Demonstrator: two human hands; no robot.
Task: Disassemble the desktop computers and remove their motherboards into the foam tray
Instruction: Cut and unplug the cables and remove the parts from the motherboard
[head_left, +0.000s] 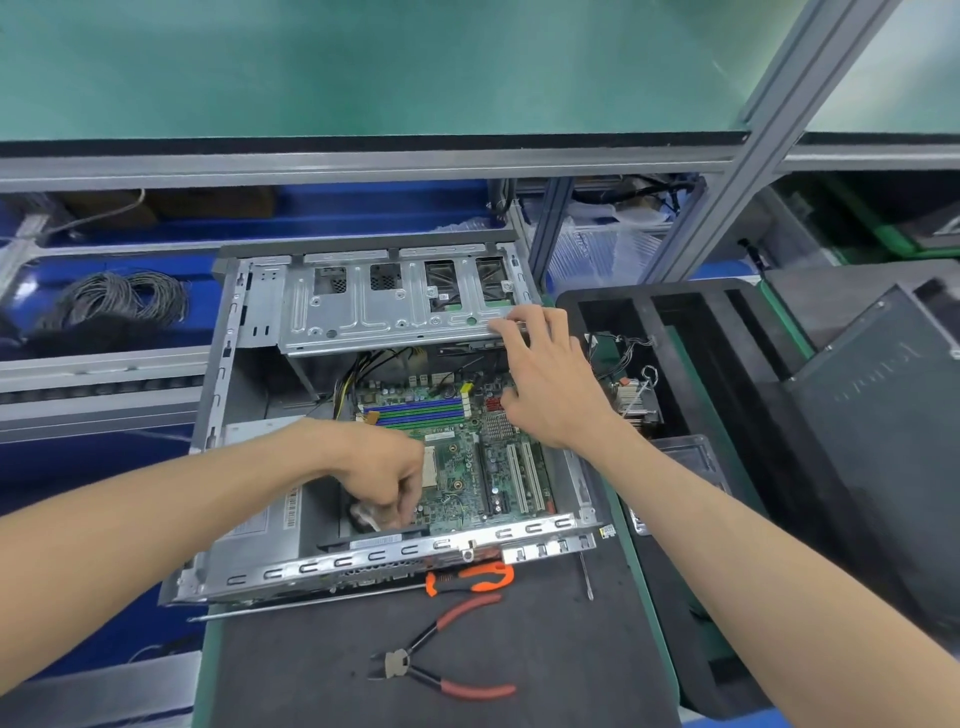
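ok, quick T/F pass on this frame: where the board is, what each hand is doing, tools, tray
1. The motherboard is already in the foam tray. False: it lies in the open case.
2. The right hand touches the drive cage with its fingers. True.
3. The left hand holds the red pliers. False: the pliers lie on the mat in front of the case; the left hand's curled fingers are down inside the case on something pale, too blurred to name.
4. An orange-handled tool lies just in front of the case. True.
5. The foam tray sits left of the case. False: it is to the right.
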